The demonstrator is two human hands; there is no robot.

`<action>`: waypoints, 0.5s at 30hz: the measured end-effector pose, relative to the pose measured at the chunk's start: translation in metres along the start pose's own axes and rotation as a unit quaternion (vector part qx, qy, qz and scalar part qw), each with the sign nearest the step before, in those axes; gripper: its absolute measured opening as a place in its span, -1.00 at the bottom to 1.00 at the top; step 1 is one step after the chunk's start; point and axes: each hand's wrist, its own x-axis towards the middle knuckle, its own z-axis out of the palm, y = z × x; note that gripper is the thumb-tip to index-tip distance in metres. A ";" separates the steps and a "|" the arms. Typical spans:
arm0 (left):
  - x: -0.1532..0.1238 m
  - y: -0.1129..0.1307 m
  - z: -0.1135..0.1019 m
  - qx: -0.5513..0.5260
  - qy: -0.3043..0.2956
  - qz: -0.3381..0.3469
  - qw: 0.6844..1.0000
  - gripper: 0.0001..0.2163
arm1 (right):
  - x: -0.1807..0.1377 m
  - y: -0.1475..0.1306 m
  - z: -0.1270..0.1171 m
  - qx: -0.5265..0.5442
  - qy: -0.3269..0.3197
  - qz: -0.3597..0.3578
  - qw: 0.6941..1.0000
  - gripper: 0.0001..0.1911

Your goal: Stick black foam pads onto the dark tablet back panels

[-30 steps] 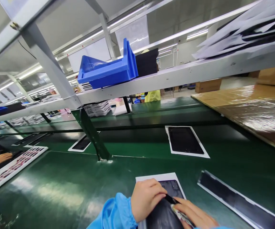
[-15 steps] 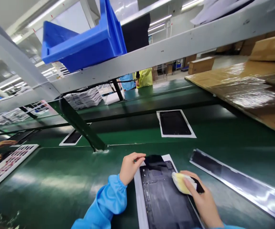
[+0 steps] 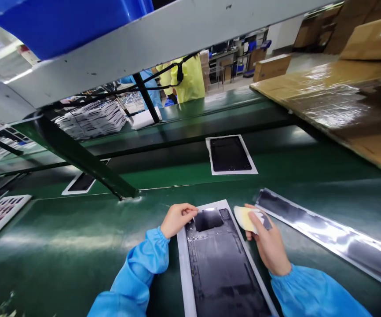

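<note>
A dark flat panel (image 3: pixel 221 268) lies on a white sheet (image 3: pixel 183 264) on the green table in front of me. My left hand (image 3: pixel 176 219) pinches the corner of a small shiny black film piece (image 3: pixel 208 219) at the panel's top end. My right hand (image 3: pixel 266 242) is closed on a pale yellow cloth pad (image 3: pixel 245 218), held just right of the panel's top. Both arms wear blue sleeves.
A long glossy black strip (image 3: pixel 322 235) lies to the right. Another dark panel on white (image 3: pixel 230 155) sits further back, one more (image 3: pixel 81 182) at the left. A green strut (image 3: pixel 75 156) and grey shelf beam (image 3: pixel 164 42) cross overhead. Wrapped cardboard (image 3: pixel 338 101) fills the right. Yellow-coated people stand behind.
The view has tilted down. My right hand with the pad has moved off the panel to its right side. My left hand has shifted to pinch the film at the top.
</note>
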 end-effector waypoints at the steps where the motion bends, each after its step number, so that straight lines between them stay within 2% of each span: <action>1: 0.000 0.000 0.000 0.005 -0.007 -0.003 1.000 -0.76 | 0.002 -0.001 0.003 -0.006 -0.014 0.000 1.000 -0.42; 6: -0.002 0.002 0.003 0.019 -0.031 -0.012 0.999 -0.78 | 0.007 -0.001 0.016 -0.118 -0.070 -0.020 0.990 -0.52; 11: -0.003 0.004 0.006 0.022 -0.032 -0.006 0.999 -0.79 | 0.009 -0.001 0.019 -0.242 -0.096 -0.117 0.958 -0.64; 15: -0.005 0.004 0.008 0.047 -0.018 0.003 0.999 -0.81 | 0.007 0.000 0.017 -0.301 -0.129 -0.162 0.931 -0.68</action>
